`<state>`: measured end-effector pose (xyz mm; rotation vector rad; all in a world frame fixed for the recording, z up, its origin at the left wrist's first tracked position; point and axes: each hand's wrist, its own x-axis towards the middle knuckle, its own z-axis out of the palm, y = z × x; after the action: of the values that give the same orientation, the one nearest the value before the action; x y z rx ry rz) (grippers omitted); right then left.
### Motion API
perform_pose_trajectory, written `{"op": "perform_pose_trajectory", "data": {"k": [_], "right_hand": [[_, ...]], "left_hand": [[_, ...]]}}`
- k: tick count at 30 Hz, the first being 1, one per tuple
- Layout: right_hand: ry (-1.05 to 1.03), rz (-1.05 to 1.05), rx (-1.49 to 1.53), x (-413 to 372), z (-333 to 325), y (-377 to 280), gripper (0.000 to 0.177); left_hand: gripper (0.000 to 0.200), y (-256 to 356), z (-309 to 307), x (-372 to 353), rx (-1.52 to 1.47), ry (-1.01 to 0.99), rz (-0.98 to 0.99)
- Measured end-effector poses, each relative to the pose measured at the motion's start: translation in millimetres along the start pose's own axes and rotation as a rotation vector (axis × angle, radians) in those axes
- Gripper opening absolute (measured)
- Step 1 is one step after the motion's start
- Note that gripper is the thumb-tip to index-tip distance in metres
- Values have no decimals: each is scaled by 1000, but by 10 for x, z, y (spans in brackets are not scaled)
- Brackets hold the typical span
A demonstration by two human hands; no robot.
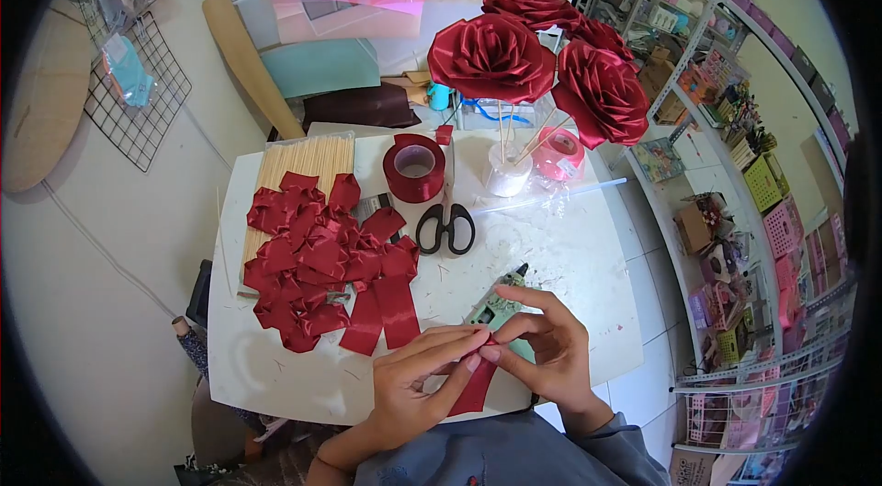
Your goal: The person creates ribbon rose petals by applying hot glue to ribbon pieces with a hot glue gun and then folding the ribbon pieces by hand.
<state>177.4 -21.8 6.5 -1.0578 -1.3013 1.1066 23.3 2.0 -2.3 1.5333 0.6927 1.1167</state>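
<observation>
Near the table's front edge, my left hand and my right hand meet, both pinching the upper end of a dark red satin ribbon piece. Its lower part hangs down between them, and the pinched end is mostly hidden by fingertips. Just behind my right hand lies a green glue gun with a dark tip, partly covered by that hand. Left of my hands is a pile of folded red ribbon petals, with flat cut ribbon strips at its near right side.
Black-handled scissors and a red ribbon roll lie behind my hands. Bamboo sticks lie under the petals. Large red ribbon roses stand in a white holder beside a pink roll. Loaded shelves line the right.
</observation>
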Motion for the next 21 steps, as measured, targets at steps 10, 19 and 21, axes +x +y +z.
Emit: {"op": "perform_pose_trajectory", "data": {"k": [10, 19, 21], "right_hand": [[22, -1, 35, -1, 3, 21, 47], [20, 20, 22, 1, 5, 9, 45], [20, 33, 17, 2, 4, 16, 45]], "left_hand": [[43, 156, -98, -12, -50, -129, -221], [46, 174, -115, -6, -34, -149, -251], [46, 177, -112, -3, -35, -145, -254]]}}
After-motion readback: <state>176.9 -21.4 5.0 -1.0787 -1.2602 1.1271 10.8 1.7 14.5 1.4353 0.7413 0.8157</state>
